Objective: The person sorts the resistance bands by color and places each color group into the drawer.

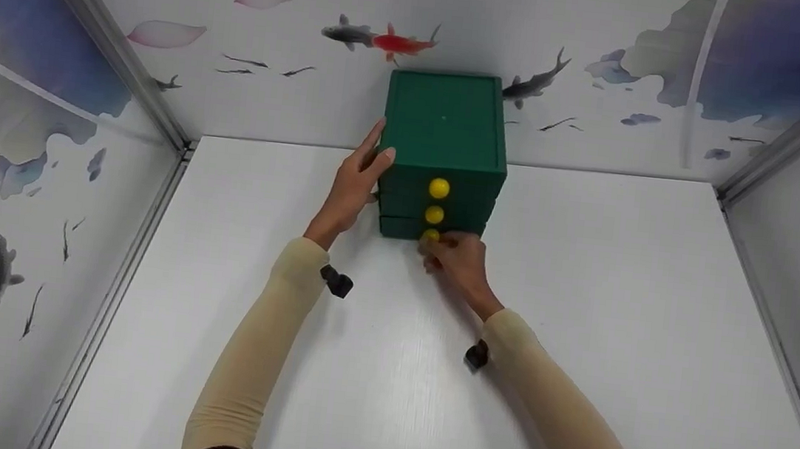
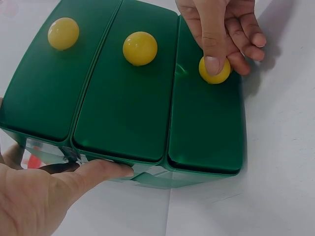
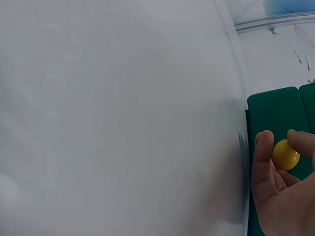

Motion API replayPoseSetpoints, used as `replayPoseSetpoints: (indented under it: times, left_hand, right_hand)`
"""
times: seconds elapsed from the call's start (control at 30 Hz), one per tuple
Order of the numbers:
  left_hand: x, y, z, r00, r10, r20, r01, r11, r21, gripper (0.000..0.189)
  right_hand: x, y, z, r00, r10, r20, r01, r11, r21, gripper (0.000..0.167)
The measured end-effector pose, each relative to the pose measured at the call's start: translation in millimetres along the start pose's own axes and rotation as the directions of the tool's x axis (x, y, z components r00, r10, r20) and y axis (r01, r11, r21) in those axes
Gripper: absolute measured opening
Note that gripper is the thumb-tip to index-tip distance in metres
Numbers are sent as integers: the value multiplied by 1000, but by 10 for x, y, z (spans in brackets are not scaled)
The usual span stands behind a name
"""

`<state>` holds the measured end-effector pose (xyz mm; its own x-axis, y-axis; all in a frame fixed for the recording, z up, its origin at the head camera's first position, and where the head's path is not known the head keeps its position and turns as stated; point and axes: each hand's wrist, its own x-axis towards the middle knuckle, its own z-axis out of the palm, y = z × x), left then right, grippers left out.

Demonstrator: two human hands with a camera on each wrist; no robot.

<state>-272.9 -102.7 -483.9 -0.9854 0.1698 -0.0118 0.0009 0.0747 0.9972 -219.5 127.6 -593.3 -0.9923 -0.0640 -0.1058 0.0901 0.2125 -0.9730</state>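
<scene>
A green box of three stacked drawers (image 1: 448, 122) stands at the back of the white table, each drawer front carrying a round yellow knob. My left hand (image 1: 353, 188) lies along the box's left side with its fingers extended; in the left wrist view the thumb (image 2: 106, 171) rests against that side near the drawer fronts. At the lowest drawer, my right hand (image 1: 461, 262) pinches the bottom yellow knob (image 2: 215, 71) between thumb and fingers. The middle knob (image 2: 140, 48) and top knob (image 2: 63, 33) are untouched. All the drawer fronts sit nearly flush.
The white tabletop (image 1: 384, 372) spreads in front of the box. Behind it rises a back wall (image 1: 264, 106) printed with fish and petals, with printed panels at left and right in metal frames (image 1: 119, 247). A small black camera hangs at each wrist.
</scene>
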Motion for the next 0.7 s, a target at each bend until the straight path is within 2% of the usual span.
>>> replayPoseSetpoints:
  times: [0.27, 0.43, 0.6, 0.7]
  left_hand:
    - [-3, 19, -1, 1000, -16, 11, 15, 1000, 18, 67]
    - [6, 46, 0, 1000, -20, 9, 20, 1000, 8, 66]
    - [16, 80, 10, 999, -26, 27, 26, 1000, 18, 68]
    - [-35, 68, -57, 999, -14, 34, 13, 998, 54, 68]
  right_hand:
    - [-30, -9, -5, 1000, 1, -9, -1, 1000, -1, 15]
    - [14, -11, -62, 999, 22, 26, -21, 999, -33, 19]
    - [-12, -30, -282, 996, 73, 44, -68, 994, -90, 24]
    - [-92, -30, -490, 996, 69, 59, -61, 990, -128, 30]
